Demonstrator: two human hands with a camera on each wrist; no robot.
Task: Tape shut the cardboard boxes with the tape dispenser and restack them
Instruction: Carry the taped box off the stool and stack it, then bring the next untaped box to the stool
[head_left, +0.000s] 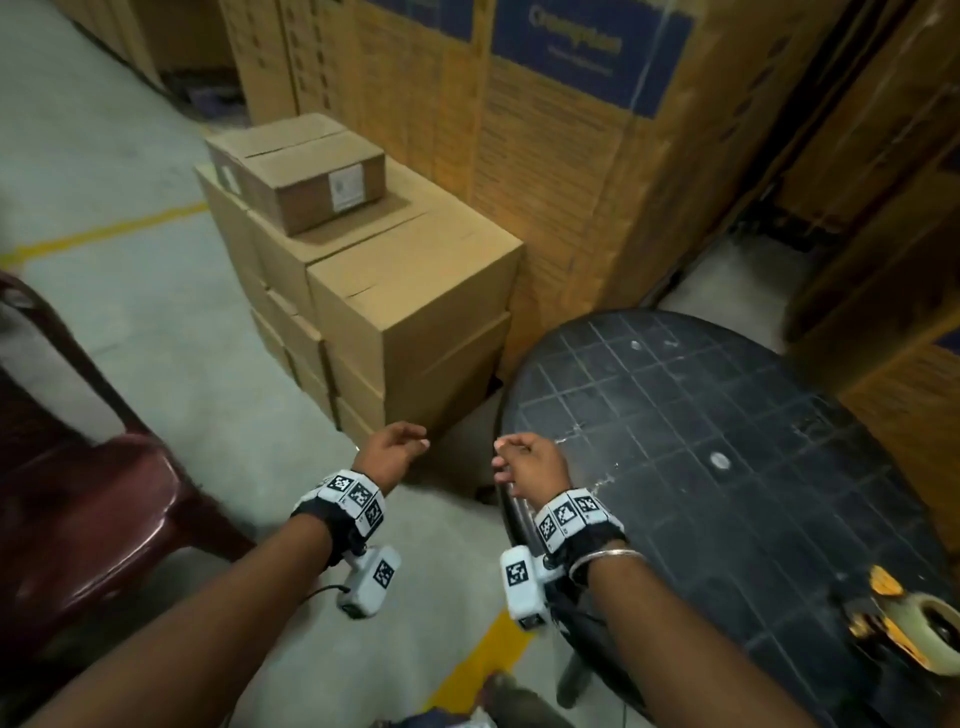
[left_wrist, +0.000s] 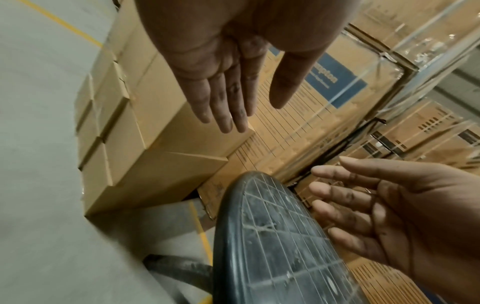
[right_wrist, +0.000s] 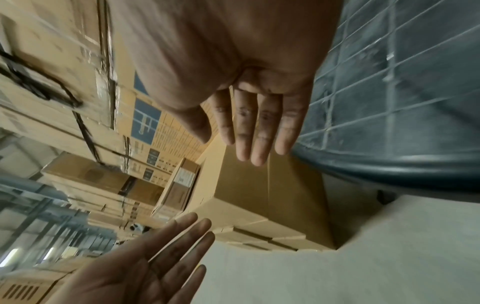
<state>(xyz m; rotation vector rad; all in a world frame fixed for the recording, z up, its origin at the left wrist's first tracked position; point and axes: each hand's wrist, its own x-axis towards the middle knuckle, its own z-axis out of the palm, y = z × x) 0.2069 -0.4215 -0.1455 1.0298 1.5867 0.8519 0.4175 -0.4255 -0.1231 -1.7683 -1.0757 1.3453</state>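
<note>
- Your left hand (head_left: 390, 453) and right hand (head_left: 527, 462) are both spread and hold nothing.
- The tape dispenser (head_left: 904, 621) sits on the black table (head_left: 727, 415).
- The cardboard boxes (head_left: 384, 280) are stacked just ahead.

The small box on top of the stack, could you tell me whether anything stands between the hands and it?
Nothing visible does. The left hand and right hand are open and empty, in front of the stack; the small box sits on top at its far end, only open air between.
</note>
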